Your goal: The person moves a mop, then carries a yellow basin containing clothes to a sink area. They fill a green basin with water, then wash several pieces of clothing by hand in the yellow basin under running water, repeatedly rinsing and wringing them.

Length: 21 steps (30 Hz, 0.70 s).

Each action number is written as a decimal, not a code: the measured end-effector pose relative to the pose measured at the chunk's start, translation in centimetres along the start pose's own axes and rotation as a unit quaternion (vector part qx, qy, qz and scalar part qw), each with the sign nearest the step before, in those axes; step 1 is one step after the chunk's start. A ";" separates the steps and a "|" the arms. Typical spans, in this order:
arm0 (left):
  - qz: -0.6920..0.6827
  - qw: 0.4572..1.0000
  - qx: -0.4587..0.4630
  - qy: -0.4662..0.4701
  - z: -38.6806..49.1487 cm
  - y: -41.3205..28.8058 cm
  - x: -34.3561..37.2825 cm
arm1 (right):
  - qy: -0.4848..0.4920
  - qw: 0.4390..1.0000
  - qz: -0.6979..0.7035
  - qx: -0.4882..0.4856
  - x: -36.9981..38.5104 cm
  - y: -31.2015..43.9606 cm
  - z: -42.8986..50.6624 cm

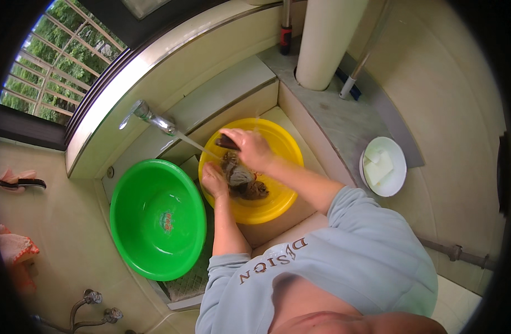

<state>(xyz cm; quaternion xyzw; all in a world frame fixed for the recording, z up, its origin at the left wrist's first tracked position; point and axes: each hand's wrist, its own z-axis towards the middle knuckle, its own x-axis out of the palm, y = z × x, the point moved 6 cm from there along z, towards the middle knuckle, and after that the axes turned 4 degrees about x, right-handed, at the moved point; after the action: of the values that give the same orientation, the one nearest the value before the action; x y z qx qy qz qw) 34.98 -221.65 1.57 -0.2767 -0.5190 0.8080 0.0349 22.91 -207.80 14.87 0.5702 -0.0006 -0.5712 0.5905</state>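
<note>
A wet brown and grey item [240,175], perhaps a cloth or a shoe, lies in the yellow plastic basin [287,144]. My left hand [214,179] grips its left side with curled fingers. In my right hand [253,149] is a dark brown brush-like object [227,142], held just above the item; its underside is hidden. Water runs from the chrome faucet [157,120] into the basin near my left hand. A green plastic basin [157,254] stands to the left of the yellow one, close to my left forearm.
The yellow basin sits inside a tiled sink with a raised ledge [330,121]. On the right ledge a white bowl [399,167] holds pale soap-like blocks [378,167]. A thick white pipe [328,46] and a metal pole [366,54] rise behind. Wall valves [92,296] protrude at lower left.
</note>
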 end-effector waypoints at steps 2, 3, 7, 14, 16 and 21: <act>0.146 0.984 0.006 0.102 -0.5 0.7 0.3 | -0.003 0.999 0.017 0.035 -3.5 -1.4 -0.9; 0.125 0.978 -0.010 0.167 -0.9 1.0 0.7 | -0.057 0.997 0.049 0.007 -6.1 -1.6 -1.6; 0.086 0.929 -0.131 0.335 -3.3 1.6 1.2 | -0.070 0.986 -0.146 0.043 -15.8 -5.6 -3.7; 0.044 0.941 -0.188 0.277 -4.0 3.7 0.9 | 0.021 0.886 -0.422 0.192 -22.1 -9.3 -8.5; 0.065 0.942 -0.222 0.242 -4.6 5.1 0.6 | -0.014 0.890 -0.437 0.129 -21.5 -7.2 -8.3; -0.054 0.848 -0.460 0.258 -8.7 5.9 2.3 | 0.041 0.976 -0.210 0.045 -14.0 -4.4 -5.8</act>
<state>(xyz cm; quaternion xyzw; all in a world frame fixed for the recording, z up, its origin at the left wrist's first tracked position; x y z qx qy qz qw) 38.58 -216.45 -7.11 -0.4313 -0.8177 0.3727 0.0800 18.91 -193.11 18.94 0.6069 0.1179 -0.6580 0.4299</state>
